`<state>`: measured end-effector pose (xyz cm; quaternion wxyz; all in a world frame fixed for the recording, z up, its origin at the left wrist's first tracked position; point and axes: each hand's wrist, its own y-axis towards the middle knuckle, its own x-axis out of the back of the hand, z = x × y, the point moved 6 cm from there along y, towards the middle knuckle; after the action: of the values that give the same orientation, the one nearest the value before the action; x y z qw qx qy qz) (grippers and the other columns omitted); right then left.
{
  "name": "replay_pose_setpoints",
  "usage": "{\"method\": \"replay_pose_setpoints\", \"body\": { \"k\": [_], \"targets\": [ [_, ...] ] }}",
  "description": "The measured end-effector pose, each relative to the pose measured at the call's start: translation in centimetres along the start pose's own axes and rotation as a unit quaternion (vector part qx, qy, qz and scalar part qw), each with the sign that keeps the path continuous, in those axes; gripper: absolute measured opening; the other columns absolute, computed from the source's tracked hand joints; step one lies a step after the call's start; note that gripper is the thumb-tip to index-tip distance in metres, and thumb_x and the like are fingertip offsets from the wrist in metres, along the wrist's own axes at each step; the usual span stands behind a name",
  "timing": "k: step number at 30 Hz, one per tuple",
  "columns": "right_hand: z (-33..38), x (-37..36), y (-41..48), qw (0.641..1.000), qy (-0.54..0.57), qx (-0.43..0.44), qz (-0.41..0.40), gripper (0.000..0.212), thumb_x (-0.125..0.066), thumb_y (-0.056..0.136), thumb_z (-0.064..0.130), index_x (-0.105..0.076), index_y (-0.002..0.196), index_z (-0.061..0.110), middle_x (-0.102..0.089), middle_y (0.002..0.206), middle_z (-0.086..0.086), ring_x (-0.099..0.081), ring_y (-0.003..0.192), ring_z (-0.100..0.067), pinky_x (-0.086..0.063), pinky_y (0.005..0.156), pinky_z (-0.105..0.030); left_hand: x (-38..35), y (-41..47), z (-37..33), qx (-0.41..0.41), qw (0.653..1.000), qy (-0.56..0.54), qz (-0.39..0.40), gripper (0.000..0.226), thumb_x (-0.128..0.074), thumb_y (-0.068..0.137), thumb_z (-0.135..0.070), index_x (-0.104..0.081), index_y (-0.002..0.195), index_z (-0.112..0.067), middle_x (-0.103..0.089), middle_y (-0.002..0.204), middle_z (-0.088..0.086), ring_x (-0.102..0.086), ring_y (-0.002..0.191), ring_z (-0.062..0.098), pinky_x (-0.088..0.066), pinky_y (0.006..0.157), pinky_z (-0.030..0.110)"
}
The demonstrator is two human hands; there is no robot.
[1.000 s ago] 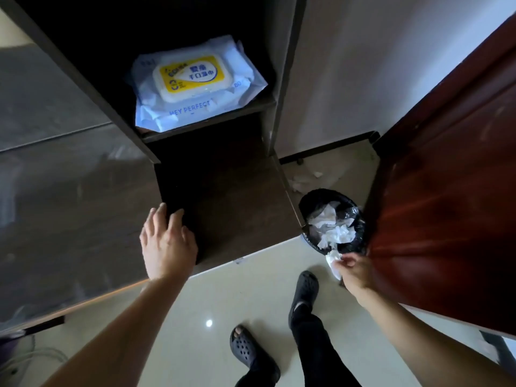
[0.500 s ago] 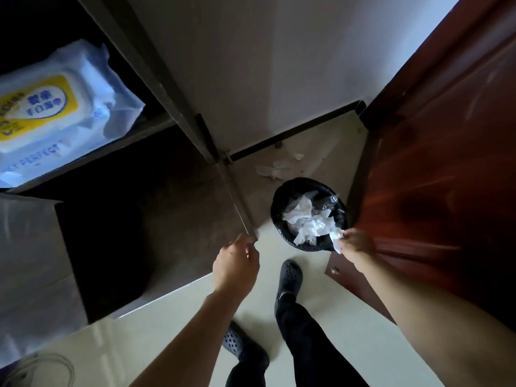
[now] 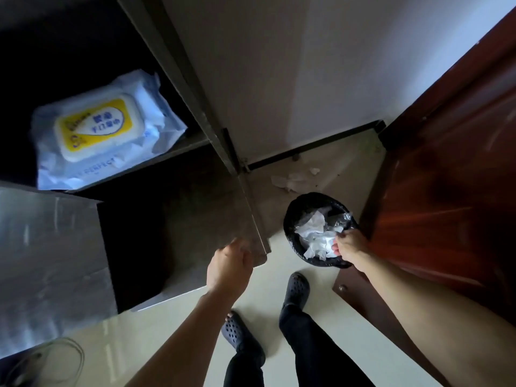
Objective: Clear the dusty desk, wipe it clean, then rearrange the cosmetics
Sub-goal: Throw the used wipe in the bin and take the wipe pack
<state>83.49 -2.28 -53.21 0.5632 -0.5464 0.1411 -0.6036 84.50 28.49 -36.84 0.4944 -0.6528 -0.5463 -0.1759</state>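
Over the bin (image 3: 290,216), right grip (image 3: 352,245) tight on wipe (image 3: 317,241) — left grip (image 3: 229,268) round desk corner (image 3: 259,247)

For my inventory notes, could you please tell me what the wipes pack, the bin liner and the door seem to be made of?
Wipes pack: soft crinkled plastic film, with a rigid glossy lid. Bin liner: thin black plastic, wrinkled and shiny. Door: probably varnished reddish wood, showing grain.

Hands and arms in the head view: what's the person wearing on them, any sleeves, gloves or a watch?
Nothing shows: the left hand and right hand are ungloved, both forearms sleeveless, no watch or rings visible. Below: dark trousers, dark perforated clogs.
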Motion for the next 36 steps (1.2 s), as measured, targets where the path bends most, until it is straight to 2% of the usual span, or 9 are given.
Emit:
{"method": "replay_pose_setpoints", "body": {
  "k": [7,9,11,13,17,21,25,30,36],
  "targets": [
    [12.2,-2.0,-9.0,0.98,-0.054,0.191,-0.023,0.045,-0.045,0.094,0.035,-0.056,0.057,0.013,-0.066,0.063,-0.005,-0.065,0.064,-0.029,-0.051,0.065,-0.037,8.7,-2.0,2.2,0.004,0.997,-0.038,-0.064,0.018,-0.054,0.084,-0.019,-0.069,0.094,-0.023,-0.072,0.086,0.0,-0.066,0.08,0.024,-0.053,0.067,0.034],
    [16.1,-2.6,-12.5,0.966,-0.044,0.251,-0.037,0.039,-0.042,0.094,0.034,-0.059,0.065,0.014,-0.067,0.068,-0.004,-0.064,0.062,-0.022,-0.051,0.063,-0.033,11.5,-2.3,3.3,-0.017,0.995,-0.054,-0.085,0.019,-0.056,0.085,-0.018,-0.069,0.099,-0.022,-0.073,0.09,0.002,-0.067,0.083,0.024,-0.053,0.07,0.033],
    [19.8,-3.4,-16.4,0.952,-0.045,0.302,-0.033,0.021,-0.045,0.093,0.015,-0.064,0.087,0.011,-0.067,0.074,0.002,-0.062,0.061,-0.015,-0.05,0.061,-0.026,14.3,-2.3,4.3,-0.039,0.991,-0.07,-0.103,0.02,-0.058,0.086,-0.018,-0.069,0.102,-0.02,-0.073,0.091,0.003,-0.068,0.083,0.024,-0.054,0.073,0.034],
    [23.5,-3.7,-20.5,0.918,-0.063,0.386,-0.07,0.024,-0.051,0.089,0.005,-0.062,0.109,0.012,-0.067,0.08,0.005,-0.064,0.068,-0.016,-0.052,0.067,-0.028,17.2,-2.0,5.5,-0.051,0.987,-0.09,-0.121,0.02,-0.058,0.085,-0.017,-0.068,0.102,-0.02,-0.073,0.091,0.003,-0.069,0.083,0.024,-0.055,0.074,0.036],
    [30.1,-4.0,-28.8,0.823,-0.08,0.533,-0.178,0.028,-0.059,0.088,0.018,-0.061,0.116,0.014,-0.067,0.093,0.003,-0.062,0.082,-0.011,-0.038,0.072,-0.011,23.3,-1.7,7.1,-0.088,0.974,-0.083,-0.193,0.023,-0.058,0.085,-0.012,-0.067,0.106,-0.014,-0.067,0.102,0.004,-0.065,0.089,0.026,-0.053,0.074,0.035],
    [36.3,-5.6,-32.2,0.747,-0.122,0.608,-0.24,0.036,-0.061,0.086,0.017,-0.056,0.121,0.011,-0.058,0.115,-0.005,-0.054,0.104,-0.024,-0.046,0.088,-0.03,27.9,-1.3,7.1,-0.148,0.951,-0.023,-0.27,0.029,-0.061,0.082,-0.008,-0.064,0.11,-0.008,-0.058,0.111,0.011,-0.055,0.101,0.031,-0.051,0.069,0.037],
    [40.9,-6.5,-30.1,0.79,-0.179,0.517,-0.277,0.056,-0.066,0.083,0.031,-0.047,0.133,0.012,-0.047,0.135,-0.018,-0.047,0.117,-0.039,-0.047,0.09,-0.048,29.1,1.0,7.0,-0.145,0.961,-0.013,-0.234,0.042,-0.058,0.085,-0.012,-0.053,0.126,-0.005,-0.048,0.122,0.019,-0.047,0.111,0.037,-0.047,0.088,0.045],
    [42.6,-8.4,-25.7,0.903,-0.162,0.361,-0.168,0.075,-0.049,0.088,0.058,-0.017,0.148,0.027,-0.032,0.146,-0.015,-0.038,0.13,-0.035,-0.039,0.102,-0.046,28.3,4.5,6.7,-0.039,0.985,-0.067,-0.154,0.055,-0.044,0.095,-0.024,-0.026,0.145,-0.015,-0.046,0.126,0.027,-0.047,0.113,0.044,-0.038,0.094,0.044],
    [41.0,-8.2,-26.1,0.908,-0.138,0.357,-0.173,0.068,-0.049,0.089,0.055,-0.027,0.145,0.023,-0.045,0.135,-0.016,-0.053,0.115,-0.034,-0.046,0.089,-0.039,26.9,5.4,6.9,-0.024,0.986,-0.029,-0.164,0.058,-0.036,0.097,-0.021,-0.015,0.151,-0.019,-0.041,0.135,0.023,-0.042,0.117,0.042,-0.034,0.099,0.045]
  ]
}}
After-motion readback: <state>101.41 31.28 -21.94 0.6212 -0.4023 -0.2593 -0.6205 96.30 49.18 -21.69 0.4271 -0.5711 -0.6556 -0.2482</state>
